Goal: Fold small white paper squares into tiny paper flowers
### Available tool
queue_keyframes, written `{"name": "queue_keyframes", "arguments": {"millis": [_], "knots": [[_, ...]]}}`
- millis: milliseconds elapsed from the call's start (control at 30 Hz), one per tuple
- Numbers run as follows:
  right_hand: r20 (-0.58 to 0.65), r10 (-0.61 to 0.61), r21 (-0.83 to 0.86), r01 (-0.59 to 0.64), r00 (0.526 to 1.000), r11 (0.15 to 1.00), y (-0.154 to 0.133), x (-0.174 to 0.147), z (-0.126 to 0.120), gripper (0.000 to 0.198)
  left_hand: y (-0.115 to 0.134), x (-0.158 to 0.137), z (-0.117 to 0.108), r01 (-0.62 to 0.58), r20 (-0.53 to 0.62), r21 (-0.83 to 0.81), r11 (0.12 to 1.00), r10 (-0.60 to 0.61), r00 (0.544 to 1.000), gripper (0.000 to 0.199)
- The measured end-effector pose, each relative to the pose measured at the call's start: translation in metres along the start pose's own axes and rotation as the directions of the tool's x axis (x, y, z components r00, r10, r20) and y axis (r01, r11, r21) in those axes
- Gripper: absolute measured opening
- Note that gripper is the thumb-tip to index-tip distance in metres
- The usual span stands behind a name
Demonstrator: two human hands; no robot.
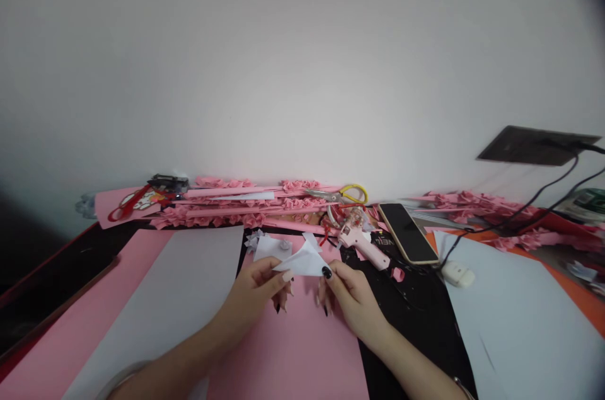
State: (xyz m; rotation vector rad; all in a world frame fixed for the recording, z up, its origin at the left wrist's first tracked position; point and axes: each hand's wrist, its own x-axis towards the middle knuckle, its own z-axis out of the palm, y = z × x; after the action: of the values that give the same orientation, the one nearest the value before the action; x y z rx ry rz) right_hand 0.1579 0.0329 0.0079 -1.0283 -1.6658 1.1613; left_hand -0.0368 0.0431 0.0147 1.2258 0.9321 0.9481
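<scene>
Between both hands is a small folded piece of white paper (305,261), raised over a pink sheet (302,349). My left hand (265,283) pinches its left corner between thumb and forefinger. At the right corner, my right hand (347,290) grips it the same way, with the other fingers loosely curled below. Just behind the folded paper lie a small white paper square (269,247) and a pale folded paper flower (254,240). A pink glue gun (366,245) rests to the right of my right hand.
Pink paper flower stems (227,214) line the wall, with yellow-handled scissors (347,194) on them. A phone (409,233) and a white earbud case (458,274) lie right. White sheets (165,299) cover the left side. Black cables (534,201) hang from a wall socket (529,145).
</scene>
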Motion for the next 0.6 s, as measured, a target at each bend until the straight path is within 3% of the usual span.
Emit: {"name": "queue_keyframes", "arguments": {"millis": [133, 400, 533, 600], "knots": [[0.023, 0.007, 0.016, -0.007, 1.0, 1.0, -0.003, -0.001, 0.004, 0.031, -0.005, 0.0, 0.003, 0.034, 0.073, -0.087, 0.996, -0.028, 0.997, 0.028], [0.114, -0.066, -0.13, 0.081, 0.991, 0.988, -0.013, -0.004, 0.004, 0.035, -0.004, -0.011, 0.006, -0.101, 0.054, 0.195, 0.976, 0.092, 0.994, 0.039], [0.127, -0.08, -0.117, 0.095, 0.989, 0.989, -0.012, -0.005, 0.005, 0.036, -0.004, -0.013, 0.006, -0.132, 0.054, 0.269, 0.954, 0.122, 0.991, 0.04], [0.111, -0.053, -0.034, 0.057, 0.992, 0.998, -0.011, -0.005, 0.006, 0.034, -0.004, -0.014, 0.006, -0.136, 0.049, 0.282, 0.95, 0.127, 0.991, 0.04]]}}
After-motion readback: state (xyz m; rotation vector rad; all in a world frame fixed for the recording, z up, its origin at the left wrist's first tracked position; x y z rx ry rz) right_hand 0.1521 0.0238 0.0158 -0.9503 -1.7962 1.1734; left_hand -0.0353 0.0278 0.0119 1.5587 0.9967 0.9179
